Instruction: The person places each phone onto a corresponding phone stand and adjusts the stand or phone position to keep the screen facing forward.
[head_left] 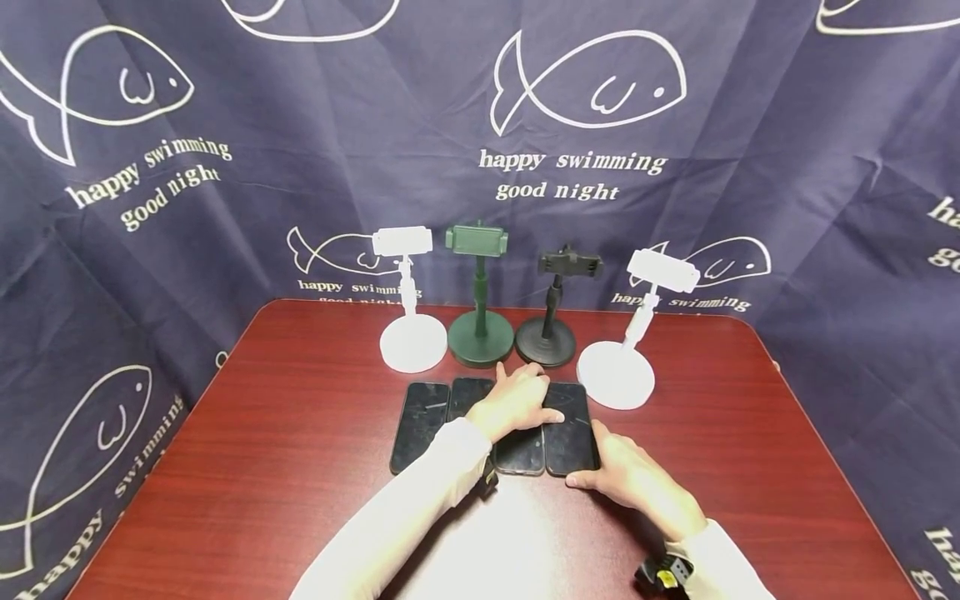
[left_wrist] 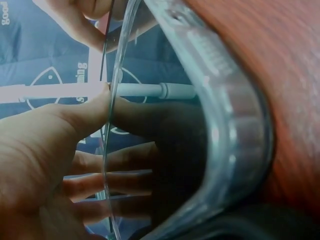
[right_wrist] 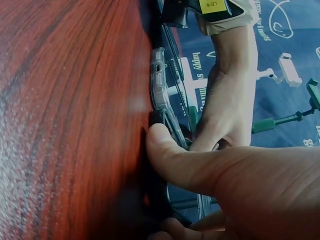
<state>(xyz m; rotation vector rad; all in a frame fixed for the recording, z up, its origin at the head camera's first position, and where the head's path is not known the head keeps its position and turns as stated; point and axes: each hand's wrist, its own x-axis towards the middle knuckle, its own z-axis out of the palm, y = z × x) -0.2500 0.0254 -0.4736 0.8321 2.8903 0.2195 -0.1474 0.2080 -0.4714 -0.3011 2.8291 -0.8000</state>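
Several dark smartphones lie side by side in a row on the table, screens up. My left hand (head_left: pixel 516 402) lies across the middle of the row, its thumb touching the screen of the rightmost phone (head_left: pixel 568 446). In the left wrist view the thumb and extended fingers are mirrored in the glossy glass, close to a clear phone case (left_wrist: pixel 230 115). At the lower right corner of the rightmost phone, my right hand (head_left: pixel 633 473) pinches it, thumb on the bottom edge, fingers along the right side. The leftmost phone (head_left: pixel 418 429) is untouched, and my left hand partly hides its neighbour (head_left: pixel 468 392).
Behind the phones stand a white phone stand (head_left: pixel 412 343), a green one (head_left: pixel 480 337), a black one (head_left: pixel 546 343) and another white one (head_left: pixel 615 375). The red-brown table (head_left: pixel 247 467) ends at a dark blue fish-print curtain (head_left: pixel 420 108).
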